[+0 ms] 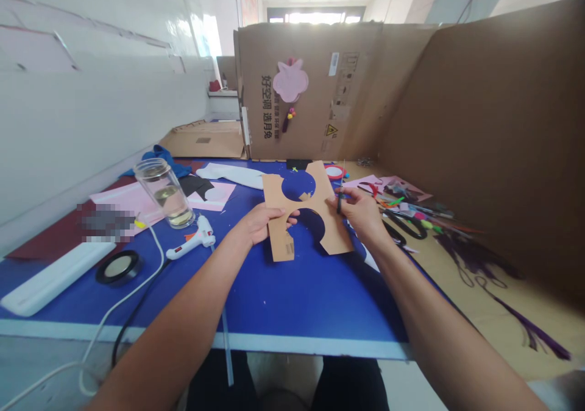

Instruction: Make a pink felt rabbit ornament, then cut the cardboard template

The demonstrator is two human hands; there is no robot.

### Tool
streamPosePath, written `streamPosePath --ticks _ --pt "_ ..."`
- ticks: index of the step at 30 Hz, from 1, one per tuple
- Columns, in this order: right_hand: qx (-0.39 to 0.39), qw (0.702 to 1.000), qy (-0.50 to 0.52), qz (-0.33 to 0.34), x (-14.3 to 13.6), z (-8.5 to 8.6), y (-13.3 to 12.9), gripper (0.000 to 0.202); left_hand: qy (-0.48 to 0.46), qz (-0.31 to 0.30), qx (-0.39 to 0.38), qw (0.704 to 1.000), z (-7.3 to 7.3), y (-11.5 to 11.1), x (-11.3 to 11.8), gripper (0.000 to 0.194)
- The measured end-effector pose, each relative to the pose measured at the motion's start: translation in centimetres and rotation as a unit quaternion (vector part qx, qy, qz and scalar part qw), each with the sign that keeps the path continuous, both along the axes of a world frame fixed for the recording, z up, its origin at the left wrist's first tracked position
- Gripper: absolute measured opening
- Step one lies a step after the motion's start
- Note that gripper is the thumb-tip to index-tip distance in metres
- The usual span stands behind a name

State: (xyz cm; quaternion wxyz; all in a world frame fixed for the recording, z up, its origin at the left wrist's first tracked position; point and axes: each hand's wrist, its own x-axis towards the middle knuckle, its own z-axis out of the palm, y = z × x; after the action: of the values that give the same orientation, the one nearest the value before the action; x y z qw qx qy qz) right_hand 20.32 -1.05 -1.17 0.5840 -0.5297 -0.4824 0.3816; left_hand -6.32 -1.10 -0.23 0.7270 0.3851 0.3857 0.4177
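Observation:
My left hand (pixel 260 222) grips the left edge of a brown cardboard cutout (pixel 329 222) with curved notches, held tilted above the blue table (pixel 292 295). On the cutout's right side, my right hand (pixel 361 210) is closed around a pair of scissors (pixel 340 199), whose thin blades point up beside the cardboard's right edge. Whether the blades touch the cardboard I cannot tell.
A glass jar (pixel 165 193) with liquid and a white glue gun (pixel 194 240) with its cord lie left. A tape roll (pixel 117 268) and white bar (pixel 50 277) sit near the front left. Craft scraps (pixel 406 207) clutter the right. Cardboard walls (pixel 320 88) enclose the back and right.

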Motion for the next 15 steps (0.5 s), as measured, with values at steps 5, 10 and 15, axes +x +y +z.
streamPosePath --ticks 5,10,15 --pt "-0.002 0.999 -0.03 0.025 -0.3 -0.5 0.0 0.056 0.007 0.019 -0.005 1.0 0.2 -0.1 0.0 0.016" --pt "-0.012 0.998 -0.033 0.043 -0.7 -0.9 0.2 0.049 0.022 0.046 -0.002 0.999 -0.2 0.5 -0.3 0.014" --pt "-0.043 0.997 0.013 0.063 -1.2 -1.0 0.1 0.052 0.057 0.079 0.015 0.995 -0.8 1.1 -0.3 0.021"
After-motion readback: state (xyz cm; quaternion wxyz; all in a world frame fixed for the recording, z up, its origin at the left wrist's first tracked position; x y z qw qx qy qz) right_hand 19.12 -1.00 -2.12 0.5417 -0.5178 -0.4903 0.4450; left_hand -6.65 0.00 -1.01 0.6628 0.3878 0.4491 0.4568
